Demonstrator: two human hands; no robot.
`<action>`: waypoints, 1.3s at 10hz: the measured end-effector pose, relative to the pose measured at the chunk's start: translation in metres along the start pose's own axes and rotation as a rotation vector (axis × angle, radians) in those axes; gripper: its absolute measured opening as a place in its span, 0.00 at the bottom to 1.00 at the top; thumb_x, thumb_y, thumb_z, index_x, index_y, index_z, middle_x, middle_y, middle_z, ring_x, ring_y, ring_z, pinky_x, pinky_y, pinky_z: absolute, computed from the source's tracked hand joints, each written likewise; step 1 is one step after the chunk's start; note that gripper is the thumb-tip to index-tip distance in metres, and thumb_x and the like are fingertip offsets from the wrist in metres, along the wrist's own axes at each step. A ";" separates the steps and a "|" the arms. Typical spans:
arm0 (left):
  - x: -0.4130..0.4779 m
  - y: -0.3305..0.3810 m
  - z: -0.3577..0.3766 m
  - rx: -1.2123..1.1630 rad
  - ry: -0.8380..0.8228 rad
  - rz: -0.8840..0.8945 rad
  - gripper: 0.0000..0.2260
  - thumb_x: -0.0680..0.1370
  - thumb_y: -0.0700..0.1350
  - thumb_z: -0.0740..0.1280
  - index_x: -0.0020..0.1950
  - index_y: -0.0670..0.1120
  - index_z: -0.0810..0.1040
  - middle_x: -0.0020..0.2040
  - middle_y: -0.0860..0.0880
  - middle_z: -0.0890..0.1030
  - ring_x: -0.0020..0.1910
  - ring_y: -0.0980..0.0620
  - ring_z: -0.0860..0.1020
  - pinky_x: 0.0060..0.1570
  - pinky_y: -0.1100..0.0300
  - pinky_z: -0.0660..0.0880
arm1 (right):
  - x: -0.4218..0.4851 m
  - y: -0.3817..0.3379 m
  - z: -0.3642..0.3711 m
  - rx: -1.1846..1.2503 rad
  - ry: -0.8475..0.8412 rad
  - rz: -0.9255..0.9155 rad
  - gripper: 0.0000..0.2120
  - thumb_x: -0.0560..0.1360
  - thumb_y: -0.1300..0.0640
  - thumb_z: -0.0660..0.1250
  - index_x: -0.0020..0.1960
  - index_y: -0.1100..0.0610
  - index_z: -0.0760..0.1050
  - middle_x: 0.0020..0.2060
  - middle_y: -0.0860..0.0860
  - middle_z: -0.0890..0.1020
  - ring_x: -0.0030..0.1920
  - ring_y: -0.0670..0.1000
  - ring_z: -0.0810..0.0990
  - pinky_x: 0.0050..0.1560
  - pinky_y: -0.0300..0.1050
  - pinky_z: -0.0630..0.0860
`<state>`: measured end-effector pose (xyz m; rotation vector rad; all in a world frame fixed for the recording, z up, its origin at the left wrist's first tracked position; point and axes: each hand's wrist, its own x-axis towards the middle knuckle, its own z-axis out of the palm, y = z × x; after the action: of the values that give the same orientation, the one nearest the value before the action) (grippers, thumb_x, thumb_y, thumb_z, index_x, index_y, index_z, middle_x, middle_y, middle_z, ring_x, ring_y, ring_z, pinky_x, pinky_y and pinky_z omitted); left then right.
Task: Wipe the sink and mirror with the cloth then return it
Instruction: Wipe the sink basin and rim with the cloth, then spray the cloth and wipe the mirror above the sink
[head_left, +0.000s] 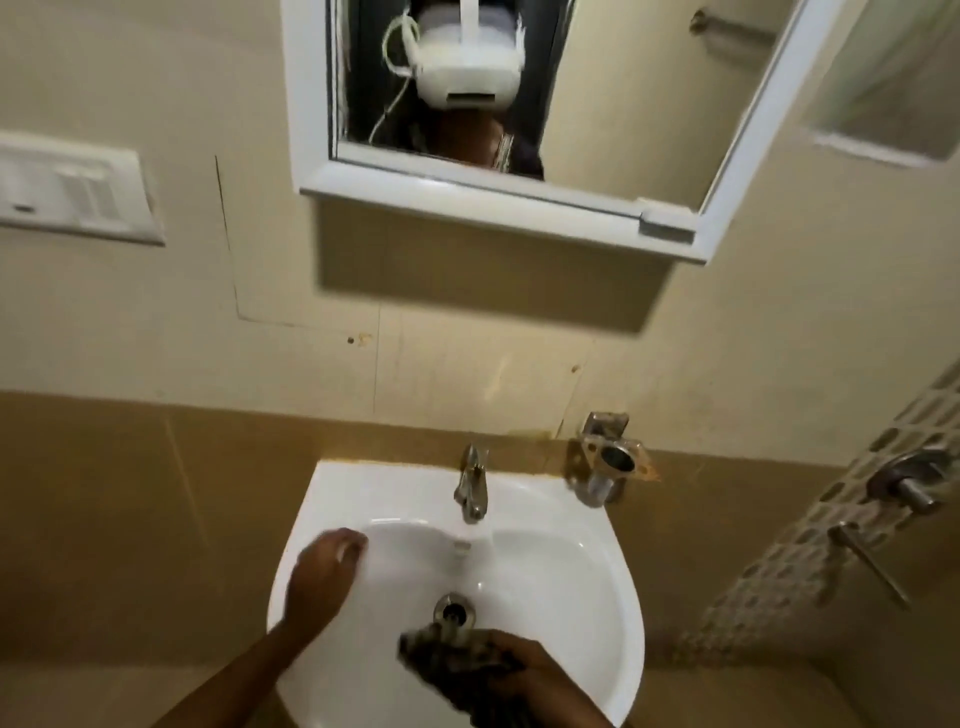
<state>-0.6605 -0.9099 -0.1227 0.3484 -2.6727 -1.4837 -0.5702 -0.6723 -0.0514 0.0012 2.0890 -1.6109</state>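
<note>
A white sink (587, 587) hangs on the tan wall, with a chrome tap (471, 488) at its back and a drain (454, 609) in the bowl. My right hand (530, 675) grips a dark patterned cloth (447, 657) pressed against the bowl just in front of the drain. My left hand (324, 569) rests on the sink's left rim, fingers curled and holding nothing. Above, a white-framed mirror (649, 104) shows a reflection of a person wearing a white headset.
A metal holder bracket (608, 457) is fixed to the wall right of the tap. Shower valve handles (904, 488) stick out from the mosaic strip at right. A white switch plate (72, 187) sits on the left wall.
</note>
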 end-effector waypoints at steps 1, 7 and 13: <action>-0.005 0.069 -0.003 -0.237 -0.297 -0.076 0.16 0.78 0.45 0.63 0.33 0.44 0.82 0.37 0.42 0.85 0.29 0.49 0.80 0.31 0.63 0.74 | 0.005 -0.030 -0.031 -0.030 0.159 -0.132 0.18 0.79 0.73 0.53 0.68 0.78 0.58 0.58 0.50 0.82 0.64 0.49 0.77 0.57 0.32 0.72; -0.011 0.348 -0.110 -0.720 -0.416 0.507 0.14 0.61 0.36 0.76 0.46 0.39 0.84 0.45 0.39 0.86 0.43 0.45 0.83 0.44 0.57 0.80 | -0.023 -0.262 -0.084 0.041 0.591 -0.931 0.28 0.65 0.51 0.77 0.59 0.41 0.68 0.60 0.38 0.68 0.53 0.42 0.76 0.42 0.32 0.78; -0.031 0.343 -0.102 -0.751 -0.249 0.355 0.17 0.79 0.49 0.60 0.48 0.38 0.82 0.40 0.41 0.85 0.36 0.49 0.82 0.39 0.57 0.79 | -0.025 -0.256 -0.080 0.511 0.035 -0.624 0.13 0.69 0.58 0.70 0.52 0.60 0.81 0.48 0.59 0.86 0.48 0.56 0.85 0.52 0.51 0.82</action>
<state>-0.6703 -0.8130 0.2230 -0.3561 -1.9376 -2.3205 -0.6542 -0.6695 0.2047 -0.4933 1.7279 -2.4877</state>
